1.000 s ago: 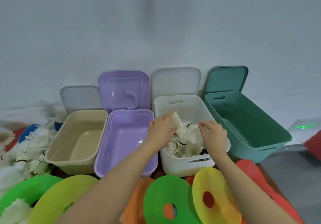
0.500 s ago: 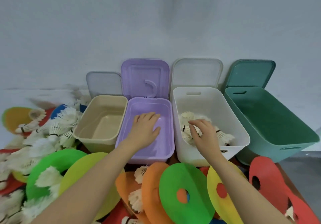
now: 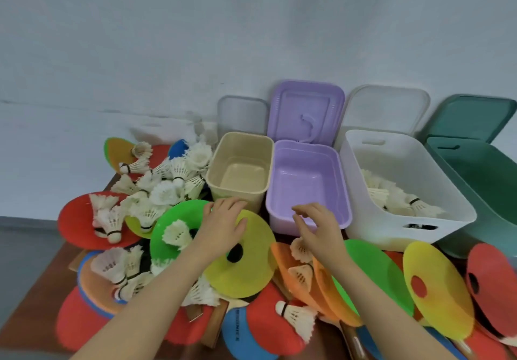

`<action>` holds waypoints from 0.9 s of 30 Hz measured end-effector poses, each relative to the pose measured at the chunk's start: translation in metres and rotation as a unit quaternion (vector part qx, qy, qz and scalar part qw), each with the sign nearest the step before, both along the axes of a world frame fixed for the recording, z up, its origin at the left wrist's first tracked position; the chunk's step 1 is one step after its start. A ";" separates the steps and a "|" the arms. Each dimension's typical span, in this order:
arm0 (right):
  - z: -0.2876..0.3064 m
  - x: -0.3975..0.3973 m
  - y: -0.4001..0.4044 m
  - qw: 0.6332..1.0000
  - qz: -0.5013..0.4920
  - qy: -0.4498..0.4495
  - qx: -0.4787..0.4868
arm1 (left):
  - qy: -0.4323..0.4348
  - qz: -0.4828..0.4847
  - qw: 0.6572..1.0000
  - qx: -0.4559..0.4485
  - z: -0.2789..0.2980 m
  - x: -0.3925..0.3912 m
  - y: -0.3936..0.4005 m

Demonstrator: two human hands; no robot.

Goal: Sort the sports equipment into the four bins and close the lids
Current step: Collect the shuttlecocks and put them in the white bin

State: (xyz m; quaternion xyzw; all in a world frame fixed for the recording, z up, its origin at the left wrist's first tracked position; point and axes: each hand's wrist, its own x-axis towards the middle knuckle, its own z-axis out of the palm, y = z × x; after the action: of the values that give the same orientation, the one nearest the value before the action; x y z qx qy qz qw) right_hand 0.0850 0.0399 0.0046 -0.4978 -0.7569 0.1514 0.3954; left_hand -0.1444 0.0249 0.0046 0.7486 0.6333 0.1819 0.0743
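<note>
On the table's near side: two bare hands hover over a heap of sports gear in front of four open bins.
Left hand: fingers straight and close together, lying flat on the yellow disc, fingertips near its far edge.
Right hand: held above the pile, fingers loosely curled and slightly spread, holding nothing; fingertips hang over the near rim of the purple bin.
Under the left palm: the yellow disc overlaps a green disc, where one shuttlecock lies just beside the wrist.
Under the right wrist: orange discs with shuttlecocks resting on them, and another green disc partly hidden by the forearm.
Bins, left to right: beige bin, purple bin, white bin, teal bin, side by side against the wall, each lid standing open behind it.
Contents: white bin holds a layer of shuttlecocks; beige and purple show bare floors; teal interior partly cut off by the frame.
Far left: a loose shuttlecock pile lies on red, orange and blue discs, beside the beige bin.
Near edge: red disc carrying a single shuttlecock, a second yellow disc and a further red disc at right.
Underneath: paddle handles and blades show between discs, mostly covered.
</note>
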 end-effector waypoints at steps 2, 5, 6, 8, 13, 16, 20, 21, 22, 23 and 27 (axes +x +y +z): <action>-0.005 -0.025 -0.011 1.000 0.017 -0.003 -0.010 | -0.005 0.011 1.000 -0.003 -0.007 -0.026 -0.013; -0.013 -0.062 -0.022 0.999 0.040 -0.016 -0.027 | 0.007 0.053 0.999 -0.012 -0.020 -0.065 -0.030; -0.014 -0.075 -0.025 0.998 0.051 -0.023 -0.032 | 0.011 0.065 0.998 -0.017 -0.024 -0.077 -0.035; -0.017 -0.100 -0.029 0.995 0.070 -0.048 -0.044 | 0.015 0.084 0.996 -0.035 -0.032 -0.100 -0.045; -0.029 -0.146 -0.040 0.985 0.085 -0.143 -0.056 | 0.002 0.094 0.993 -0.075 -0.052 -0.134 -0.056; -0.036 -0.163 -0.046 0.977 0.100 -0.179 -0.059 | -0.027 0.105 0.992 -0.060 -0.058 -0.141 -0.053; -0.050 -0.169 -0.058 0.979 0.093 -0.175 -0.051 | -0.053 0.093 0.993 -0.052 -0.062 -0.143 -0.048; -0.053 -0.167 -0.061 0.981 0.088 -0.168 -0.052 | -0.060 0.091 0.993 -0.051 -0.063 -0.144 -0.047; -0.056 -0.165 -0.065 0.982 0.084 -0.162 -0.053 | -0.068 0.092 0.992 -0.049 -0.064 -0.144 -0.046; -0.060 -0.161 -0.069 0.982 0.079 -0.161 -0.050 | -0.074 0.094 0.992 -0.046 -0.065 -0.145 -0.046; -0.074 -0.148 -0.090 0.987 0.046 -0.150 -0.029 | -0.125 0.109 0.986 0.026 -0.064 -0.144 -0.047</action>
State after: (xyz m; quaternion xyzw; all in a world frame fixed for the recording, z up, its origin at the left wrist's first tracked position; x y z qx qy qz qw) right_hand -0.0632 -0.0497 -0.0695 -0.4906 -0.8250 0.1156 0.2554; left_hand -0.2883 -0.0226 -0.0598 0.6479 0.6921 0.2973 0.1133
